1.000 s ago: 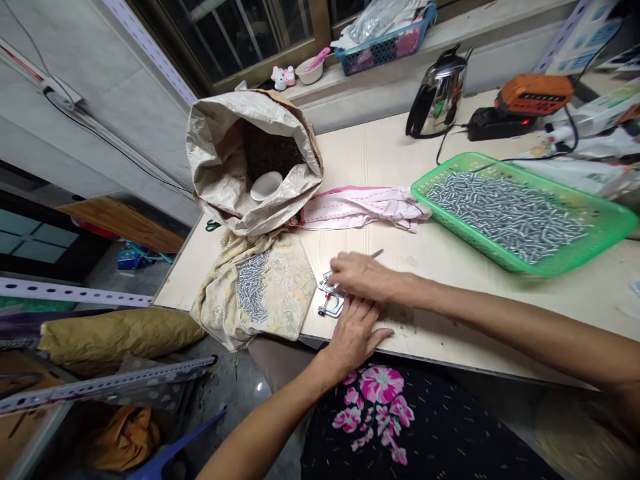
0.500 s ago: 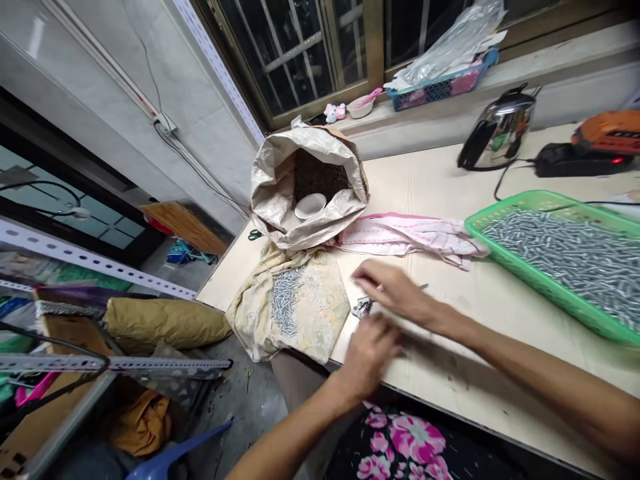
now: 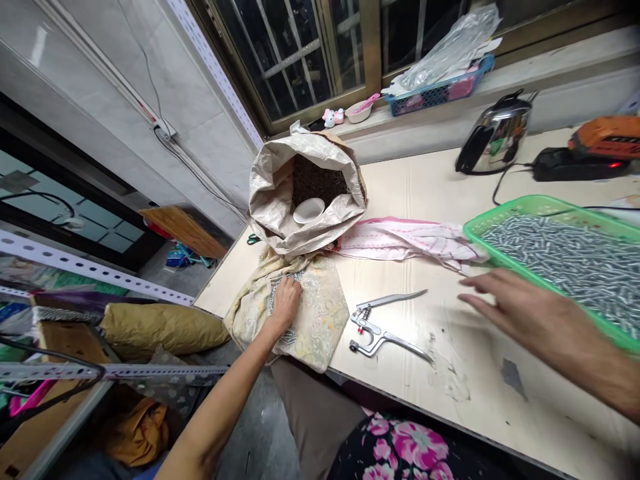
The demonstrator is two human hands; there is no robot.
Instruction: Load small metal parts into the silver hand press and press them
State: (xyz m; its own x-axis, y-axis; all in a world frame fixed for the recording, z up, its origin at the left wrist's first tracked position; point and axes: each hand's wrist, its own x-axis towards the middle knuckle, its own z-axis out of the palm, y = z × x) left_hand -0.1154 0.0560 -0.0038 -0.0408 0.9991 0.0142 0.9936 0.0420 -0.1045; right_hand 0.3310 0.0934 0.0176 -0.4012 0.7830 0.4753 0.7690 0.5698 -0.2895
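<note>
Desk (image 3: 410, 175) carries nearly all of it. Sack (image 3: 271, 170) at the back left, mouth toward the camera, dark loose stuff inside. Green tray (image 3: 475, 231) on the right, perforated sides, loaded with loose metal bits (image 3: 565, 260), runs past the right edge of view. Patterned cloth (image 3: 320, 313) in front of the sack, part of it hanging over the desk's front edge. Pink-white towel (image 3: 405, 240) stretched between sack and tray. Kettle (image 3: 497, 137) at the back, left of a black charger (image 3: 555, 165) with an orange pack (image 3: 607, 143) on top (red light on).

Right hand (image 3: 520, 307) over the desk just beside the tray's near side, blurred, fingers and thumb apart. Pliers (image 3: 384, 335) lying on the desk right of the cloth, between the two hands and clear of both; handles spread, pointing right, spring showing near the head. Left hand (image 3: 287, 303) down at the pile on the cloth, fingers bunched; tips hidden, can't tell if they're pinching anything. White bowl (image 3: 309, 211) tilted in the sack mouth. Pile (image 3: 288, 338): small metal bits, partly covered by that hand.
</note>
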